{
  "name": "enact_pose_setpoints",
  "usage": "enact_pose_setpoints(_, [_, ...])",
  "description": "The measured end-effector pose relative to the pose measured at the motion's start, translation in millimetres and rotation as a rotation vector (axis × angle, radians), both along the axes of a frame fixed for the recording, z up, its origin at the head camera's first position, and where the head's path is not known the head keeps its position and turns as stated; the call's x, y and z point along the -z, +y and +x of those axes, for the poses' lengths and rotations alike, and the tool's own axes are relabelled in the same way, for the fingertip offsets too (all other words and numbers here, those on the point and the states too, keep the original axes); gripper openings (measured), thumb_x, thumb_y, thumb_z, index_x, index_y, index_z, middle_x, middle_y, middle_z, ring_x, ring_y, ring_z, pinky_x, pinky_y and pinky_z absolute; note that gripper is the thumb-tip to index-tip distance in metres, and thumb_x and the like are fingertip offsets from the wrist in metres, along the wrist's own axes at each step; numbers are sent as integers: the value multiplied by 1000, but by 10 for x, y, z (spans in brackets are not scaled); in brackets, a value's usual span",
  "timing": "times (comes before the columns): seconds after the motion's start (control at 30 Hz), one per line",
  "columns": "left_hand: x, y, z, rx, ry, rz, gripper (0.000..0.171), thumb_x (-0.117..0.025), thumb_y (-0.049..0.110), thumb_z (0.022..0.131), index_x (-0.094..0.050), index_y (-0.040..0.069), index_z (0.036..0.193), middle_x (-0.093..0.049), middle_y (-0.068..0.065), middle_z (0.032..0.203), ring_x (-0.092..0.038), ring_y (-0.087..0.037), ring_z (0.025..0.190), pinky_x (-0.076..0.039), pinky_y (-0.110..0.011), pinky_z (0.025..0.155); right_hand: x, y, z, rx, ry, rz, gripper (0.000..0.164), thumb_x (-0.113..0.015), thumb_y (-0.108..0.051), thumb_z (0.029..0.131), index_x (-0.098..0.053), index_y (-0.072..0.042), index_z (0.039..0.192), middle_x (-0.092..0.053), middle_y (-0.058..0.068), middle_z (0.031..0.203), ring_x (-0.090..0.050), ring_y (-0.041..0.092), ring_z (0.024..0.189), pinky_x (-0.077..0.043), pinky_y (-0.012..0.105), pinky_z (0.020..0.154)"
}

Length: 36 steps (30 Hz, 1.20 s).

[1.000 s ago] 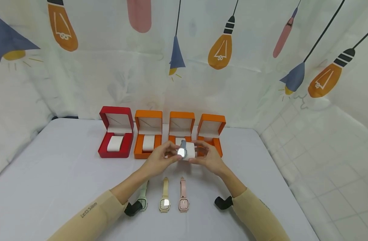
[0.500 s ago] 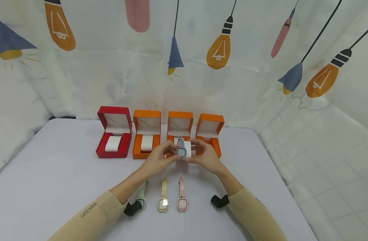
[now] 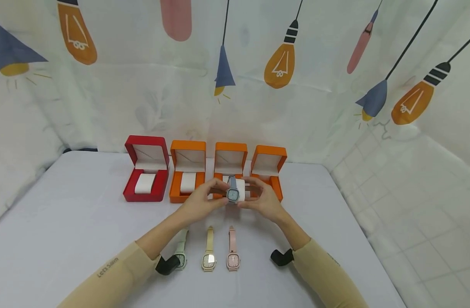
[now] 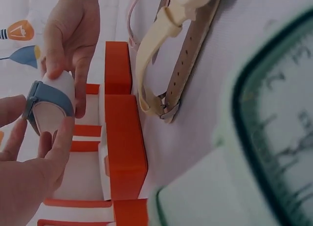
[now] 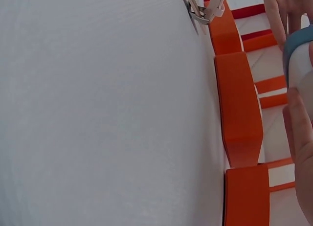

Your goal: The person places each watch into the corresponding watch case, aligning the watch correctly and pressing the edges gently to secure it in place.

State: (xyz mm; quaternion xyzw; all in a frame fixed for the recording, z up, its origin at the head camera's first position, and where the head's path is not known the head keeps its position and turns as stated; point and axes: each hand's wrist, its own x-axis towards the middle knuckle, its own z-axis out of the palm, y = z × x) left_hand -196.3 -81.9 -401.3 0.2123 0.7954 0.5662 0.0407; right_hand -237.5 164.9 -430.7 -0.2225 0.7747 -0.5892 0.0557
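A blue-grey watch (image 3: 233, 195) faces up between both hands, close in front of the third box. Its strap (image 4: 54, 95) curves round a white watch cushion (image 4: 49, 117) in the left wrist view. My left hand (image 3: 202, 202) pinches the watch's left side with thumb and fingers. From the other side, my right hand (image 3: 267, 203) grips the cushion, thumb at its lower edge. In the right wrist view only part of the cushion (image 5: 299, 69) shows. Below the hands lie a pink watch (image 3: 233, 260), a yellow watch (image 3: 209, 261) and a green watch (image 3: 181, 259), partly covered by a black wrist mount.
Along the back of the white table (image 3: 84, 205) stand an open red box (image 3: 130, 190) and an open orange box (image 3: 175, 194), both with white cushions inside. Two more orange boxes, a third (image 3: 230, 147) and a rightmost one (image 3: 275, 186), sit partly behind the hands.
The watch face has tilted slightly, so the bright glare on it is gone and the dial shows. My left hand has shifted a little left. Both hands keep their hold.
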Motion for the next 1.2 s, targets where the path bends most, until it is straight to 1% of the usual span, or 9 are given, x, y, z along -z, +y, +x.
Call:
enact_pose_setpoints(0.13, [-39,-55,-33,16,-43,-23,40,-71,12,98,-58,11,136,-60,-12,132,-55,-36,125,-52,-49,100,3,6,-21,4,-17,-22,73,-90,-6,80,-56,-13,144,-55,6,139,-58,33,123,-54,44,98])
enact_pose_setpoints(0.3, [-56,-109,-75,45,-111,-16,61,-75,19,96,-48,15,151,-51,-17,145,-47,-42,134,-48,-58,103,-19,-1,-20,-15,-46,-42,74,-87,-1,81,-54,-10,146,-53,10,142,-55,35,126,-53,49,99])
enact_pose_setpoints(0.4, [-58,-126,-98,74,-116,-11,68,-77,21,95,-44,16,154,-50,-17,147,-44,-44,136,-44,-63,104,-37,-19,-12,-29,-54,-47,76,-86,2,80,-52,-9,148,-51,12,144,-54,38,126,-52,52,99])
enact_pose_setpoints(0.5, [-66,-132,-113,105,-106,-13,71,-77,21,94,-43,16,156,-50,-15,148,-42,-44,137,-41,-66,105,-45,-28,-11,-33,-44,-33,78,-86,3,81,-50,-7,149,-49,12,146,-53,40,127,-51,52,100])
enact_pose_setpoints(0.6, [-74,-133,-121,121,-85,-29,73,-78,21,94,-42,15,157,-50,-14,149,-43,-43,137,-43,-64,105,-47,-25,-17,-35,-30,-13,77,-86,2,82,-50,-8,149,-50,11,145,-53,39,127,-51,51,101])
enact_pose_setpoints(0.77, [-63,-132,-141,107,-89,-38,74,-80,20,92,-43,17,157,-50,-10,148,-47,-39,135,-47,-58,103,-46,-20,-24,-40,-4,8,74,-88,-5,82,-53,-13,147,-53,7,142,-56,33,124,-54,44,98])
enact_pose_setpoints(0.83, [-55,-134,-144,98,-104,-29,75,-81,19,91,-43,19,156,-49,-9,149,-46,-39,136,-47,-58,104,-47,-24,-24,-47,4,12,74,-89,-7,81,-54,-14,147,-53,5,143,-57,31,123,-55,42,97])
enact_pose_setpoints(1.03, [-50,-151,-150,97,-126,-19,76,-82,19,90,-44,19,156,-46,-9,152,-43,-40,139,-45,-59,106,-40,-39,-28,-60,9,19,77,-89,-9,81,-51,-9,149,-52,3,143,-58,30,122,-57,38,93])
enact_pose_setpoints(1.2, [-27,-154,-164,110,-140,5,77,-81,16,91,-42,19,157,-47,-11,150,-44,-40,137,-43,-58,108,-38,-69,-23,-64,4,10,76,-89,-8,80,-53,-12,147,-53,3,142,-58,30,121,-57,37,93])
